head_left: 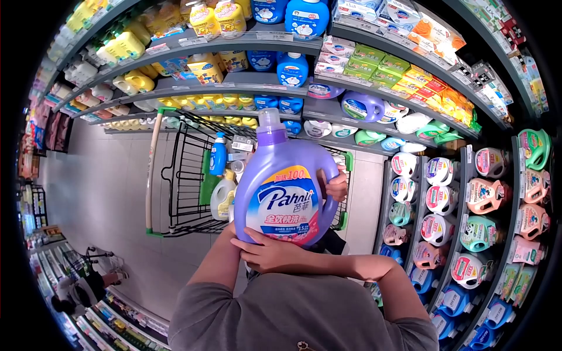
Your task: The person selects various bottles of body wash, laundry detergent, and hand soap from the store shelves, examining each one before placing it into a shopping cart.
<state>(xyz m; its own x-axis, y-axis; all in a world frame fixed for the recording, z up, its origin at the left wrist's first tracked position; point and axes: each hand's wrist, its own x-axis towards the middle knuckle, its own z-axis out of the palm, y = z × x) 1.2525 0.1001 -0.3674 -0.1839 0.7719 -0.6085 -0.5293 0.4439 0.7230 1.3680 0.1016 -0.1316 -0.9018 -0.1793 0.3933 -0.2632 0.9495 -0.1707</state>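
Observation:
A large purple bottle of laundry detergent (pixel 252 193) with a clear cap and a "Pahnli" label stands nearly upright in front of my chest. My left forearm passes behind it, and the fingers of my left hand (pixel 336 185) curl around its handle on the right side. Crossing my body, my right arm reaches to the left, where my right hand (pixel 262 251) holds the bottle's lower edge. Behind the bottle is a black wire shopping cart (pixel 181 193) with green corners. In it lie a blue pump bottle (pixel 218 155), a white jug (pixel 222 196) and small boxes.
Shelves (pixel 246 82) of bottles and boxed soap run across the front. On the right, a shelf unit (pixel 462 222) holds several detergent jugs close to my right elbow. Another person (pixel 88 286) is at the lower left beside a cart. Tiled floor (pixel 111 193) extends left.

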